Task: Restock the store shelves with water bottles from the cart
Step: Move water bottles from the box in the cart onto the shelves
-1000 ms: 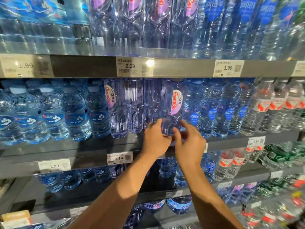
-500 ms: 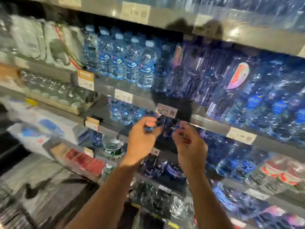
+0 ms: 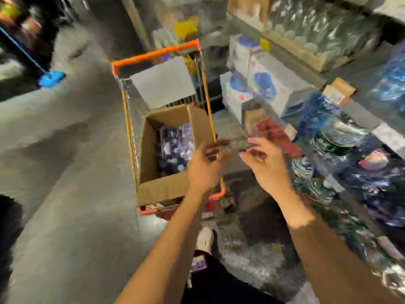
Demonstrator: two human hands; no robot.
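Note:
The frame is blurred by motion. An orange-rimmed wire cart (image 3: 153, 54) stands on the grey floor at centre. In its near end sits an open cardboard box (image 3: 162, 189) with several purple-tinted water bottles (image 3: 175, 148) inside. My left hand (image 3: 205, 170) hovers over the box's right edge, fingers curled and apart, holding nothing. Just right of the cart, my right hand (image 3: 266, 165) is also empty, with fingers spread. Store shelves (image 3: 385, 137) with bottled water run along the right side.
White cartons with blue print (image 3: 263, 82) are stacked on a low shelf right of the cart. A blue mop head (image 3: 51, 79) lies on the floor at the left. A grey sheet (image 3: 163, 82) lies in the cart's far end. My shoe (image 3: 205, 239) shows below.
My hands let go of the purple bottle on the shelf and pulled back. My view swung left and down from the shelves to the cart and box.

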